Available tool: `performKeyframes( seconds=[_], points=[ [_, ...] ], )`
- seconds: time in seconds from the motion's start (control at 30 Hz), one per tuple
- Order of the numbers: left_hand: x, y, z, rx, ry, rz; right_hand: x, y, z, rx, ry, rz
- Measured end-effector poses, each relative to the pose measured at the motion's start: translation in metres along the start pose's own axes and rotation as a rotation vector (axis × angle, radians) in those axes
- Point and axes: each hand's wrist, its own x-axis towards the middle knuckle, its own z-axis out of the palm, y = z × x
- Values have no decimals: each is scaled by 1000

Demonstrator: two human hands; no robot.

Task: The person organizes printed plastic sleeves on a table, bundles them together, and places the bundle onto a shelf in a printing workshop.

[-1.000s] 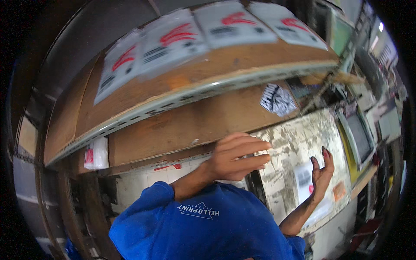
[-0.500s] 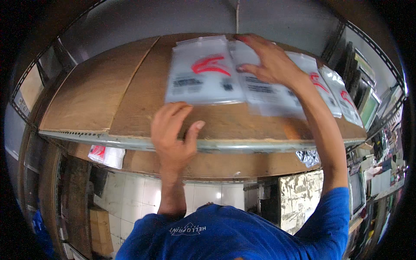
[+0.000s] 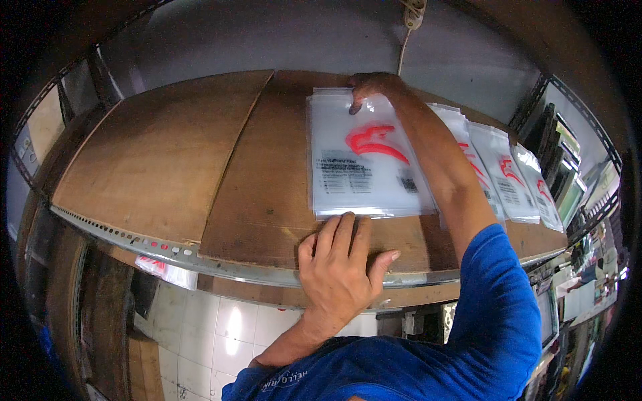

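Note:
A clear plastic bag [image 3: 364, 167] with a red swoosh mark and dark print lies flat on the brown wooden shelf board [image 3: 247, 200]. Doubled edges suggest more bags beneath it. My right hand [image 3: 378, 90] reaches across to its far edge, thumb on the plastic and fingers curled over the edge, partly hidden. At the near edge my left hand [image 3: 341, 271] rests palm down, fingers stretched out and thumb apart, fingertips touching the bag's edge. Right of it lie more such bags, among them a marked bag [image 3: 505, 170] and the rightmost bag [image 3: 540, 194]; my right forearm partly covers those nearest it.
A perforated metal rail [image 3: 234, 271] edges the board. On the lower shelf at left sits a white and red package [image 3: 167, 273]. A power socket [image 3: 414, 13] hangs on the grey wall behind. Dark frames [image 3: 562, 154] lean at the far right.
My right hand has moved from the neighbouring bags to the far edge of the left bag. My left hand has come up against its near edge. The view has shifted.

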Motion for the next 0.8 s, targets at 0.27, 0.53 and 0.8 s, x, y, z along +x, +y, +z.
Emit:
performKeyframes(
  seconds=[0.27, 0.53, 0.8],
  points=[
    [4, 1, -2, 101, -80, -27, 23, 1, 16, 83, 113, 8],
    [-5, -3, 8, 50, 79, 86, -21, -29, -39, 48, 452, -252],
    [-25, -33, -1, -932, 70, 127, -197, -46, -69, -181, 1104, -581]
  ],
)
